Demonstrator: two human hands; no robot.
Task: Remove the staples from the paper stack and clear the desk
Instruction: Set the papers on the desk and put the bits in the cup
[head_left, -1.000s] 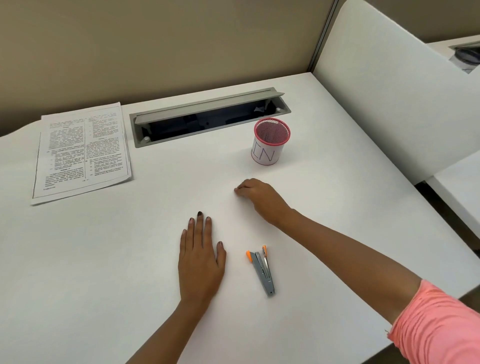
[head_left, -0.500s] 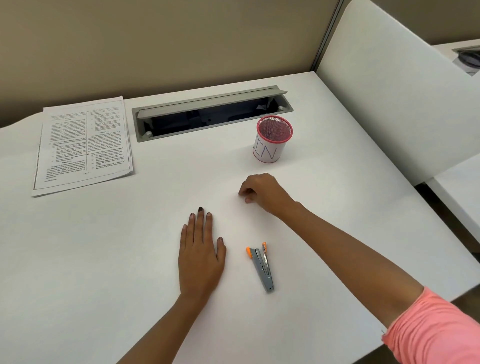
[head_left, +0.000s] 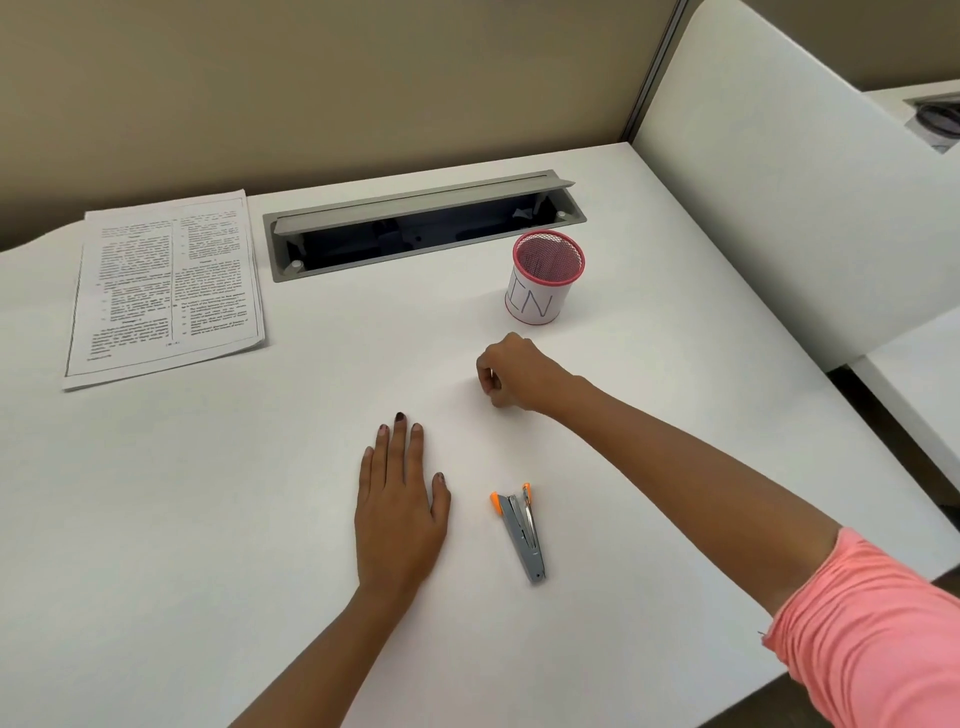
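Note:
The printed paper stack (head_left: 166, 291) lies flat at the back left of the white desk (head_left: 208, 519). My left hand (head_left: 400, 514) rests palm down in the middle of the desk, fingers straight, holding nothing. My right hand (head_left: 514, 371) hovers just in front of the pink mesh cup (head_left: 545, 280) labelled "IN". Its fingers are curled into a pinch, and anything between the fingertips is too small to see. A grey staple remover with orange tips (head_left: 522, 530) lies on the desk between my two forearms, untouched.
An open grey cable tray (head_left: 415, 223) is set into the desk at the back, behind the cup. A white partition panel (head_left: 779, 208) bounds the right side. A beige wall stands behind the desk.
My right hand has lifted off the desk surface and moved a little toward the cup, fingers curling tighter. The left hand and staple remover have stayed put.

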